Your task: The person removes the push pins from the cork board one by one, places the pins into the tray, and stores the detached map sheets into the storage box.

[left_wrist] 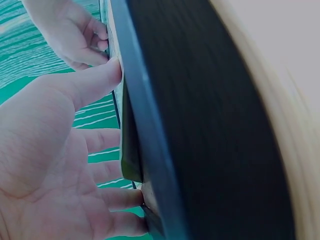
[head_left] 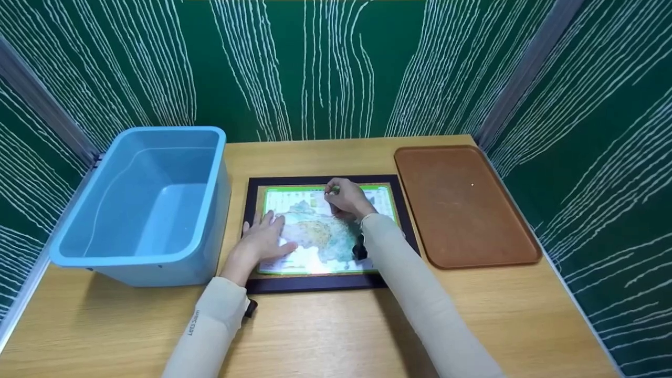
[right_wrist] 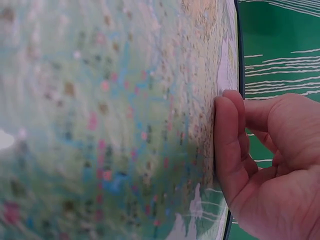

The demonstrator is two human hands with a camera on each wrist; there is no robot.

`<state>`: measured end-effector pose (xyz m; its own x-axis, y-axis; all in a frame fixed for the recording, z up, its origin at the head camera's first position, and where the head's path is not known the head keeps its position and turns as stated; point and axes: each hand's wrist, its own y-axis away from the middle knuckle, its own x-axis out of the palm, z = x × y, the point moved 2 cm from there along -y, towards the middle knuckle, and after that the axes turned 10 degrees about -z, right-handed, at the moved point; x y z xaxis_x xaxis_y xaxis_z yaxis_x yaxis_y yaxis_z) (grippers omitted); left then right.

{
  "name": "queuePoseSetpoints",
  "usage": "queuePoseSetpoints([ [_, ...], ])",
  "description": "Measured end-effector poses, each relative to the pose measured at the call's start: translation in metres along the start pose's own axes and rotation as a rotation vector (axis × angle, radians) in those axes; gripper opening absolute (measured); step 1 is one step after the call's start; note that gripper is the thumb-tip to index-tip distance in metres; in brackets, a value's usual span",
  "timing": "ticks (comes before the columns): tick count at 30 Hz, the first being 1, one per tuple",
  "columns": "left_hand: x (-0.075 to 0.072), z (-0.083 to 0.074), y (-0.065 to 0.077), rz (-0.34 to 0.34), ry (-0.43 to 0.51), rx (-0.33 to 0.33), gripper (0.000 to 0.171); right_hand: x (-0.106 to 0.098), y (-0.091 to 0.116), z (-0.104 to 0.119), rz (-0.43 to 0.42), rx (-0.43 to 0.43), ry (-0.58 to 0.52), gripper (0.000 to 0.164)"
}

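A map (head_left: 315, 231) with a bright green border lies inside a dark rectangular frame (head_left: 320, 284) on the table. My left hand (head_left: 262, 239) rests on the map's left side, its fingers spread toward the frame's left bar. Over the upper part of the map is my right hand (head_left: 346, 197), thumb and fingers bent together close to the surface. Up close, the right hand (right_wrist: 280, 165) has its fingertips right at the printed sheet. A bit of green shows between those fingers in the head view; I cannot tell whether they pinch anything.
On the left stands a deep blue plastic tub (head_left: 210, 210). A brown tray (head_left: 462, 210) lies right of the frame. Green walls (head_left: 336, 68) with white wavy lines enclose the wooden table (head_left: 315, 336). Glare whitens the map's lower edge.
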<state>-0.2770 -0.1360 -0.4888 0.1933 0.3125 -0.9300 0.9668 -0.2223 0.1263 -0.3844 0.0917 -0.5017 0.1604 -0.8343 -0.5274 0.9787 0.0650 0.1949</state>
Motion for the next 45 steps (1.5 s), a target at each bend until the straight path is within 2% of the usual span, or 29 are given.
queuePoseSetpoints([
  [7,0.0003,-0.0007,-0.0004,0.006,-0.006,-0.011,0.087,0.0003,-0.0001,-0.0006,-0.007,0.010,0.000,0.012],
  [14,0.0000,-0.0014,-0.0015,-0.007,-0.013,0.012,0.085,-0.0005,-0.0014,-0.0017,-0.008,-0.004,0.027,0.010],
  [19,0.0011,-0.0004,-0.0018,0.008,-0.009,0.007,0.085,-0.0001,-0.0011,-0.0019,-0.006,-0.005,0.049,0.010],
  [25,0.0018,-0.0002,-0.0023,0.010,-0.009,-0.001,0.086,-0.0011,-0.0024,0.0010,0.001,0.047,0.055,0.010],
  [32,0.0008,-0.0004,-0.0002,0.005,-0.004,0.005,0.085,0.0003,-0.0073,0.0052,0.020,0.108,0.110,0.009],
  [39,0.0002,-0.0001,0.0006,0.002,0.003,0.003,0.086,-0.0015,-0.0043,0.0079,0.054,0.048,0.135,0.010],
  [45,0.0002,-0.0003,0.0006,0.004,-0.014,0.021,0.086,0.0007,-0.0047,0.0070,0.026,0.057,0.156,0.011],
])
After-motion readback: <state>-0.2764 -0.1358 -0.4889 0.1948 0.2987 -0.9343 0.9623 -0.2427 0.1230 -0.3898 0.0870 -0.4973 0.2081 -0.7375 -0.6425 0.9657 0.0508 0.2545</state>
